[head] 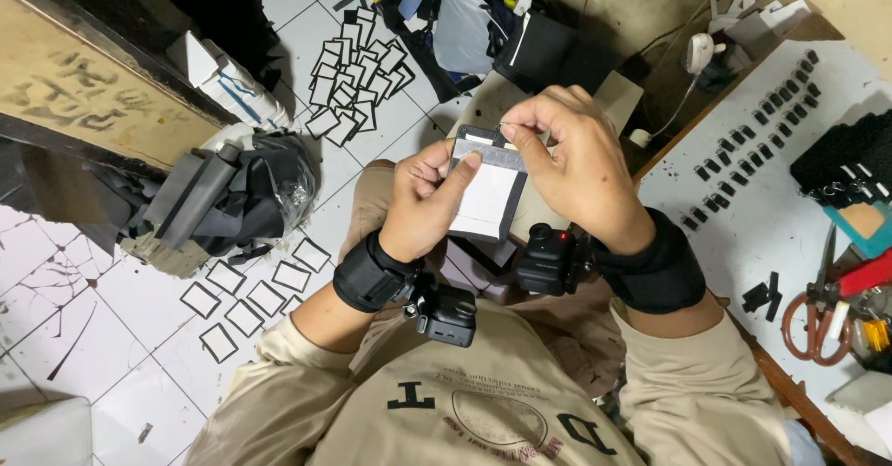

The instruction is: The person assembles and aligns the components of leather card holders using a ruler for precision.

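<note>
My left hand (423, 201) and my right hand (567, 159) both grip a small flat card holder (488, 196), black-edged with a white middle and a grey strip near its top. The left thumb presses on the grey strip at the left side. My right thumb and forefinger pinch the holder's top edge. Each wrist wears a black strap with a small black camera under it. The holder hovers above my lap.
Several black-framed white rectangles (358, 80) lie on the tiled floor, more (251, 289) lie near my left knee. A pile of black sheet scraps (223, 196) sits at left. At right, a white table (743, 206) carries rows of small black clips (762, 113) and orange-handled scissors (818, 322).
</note>
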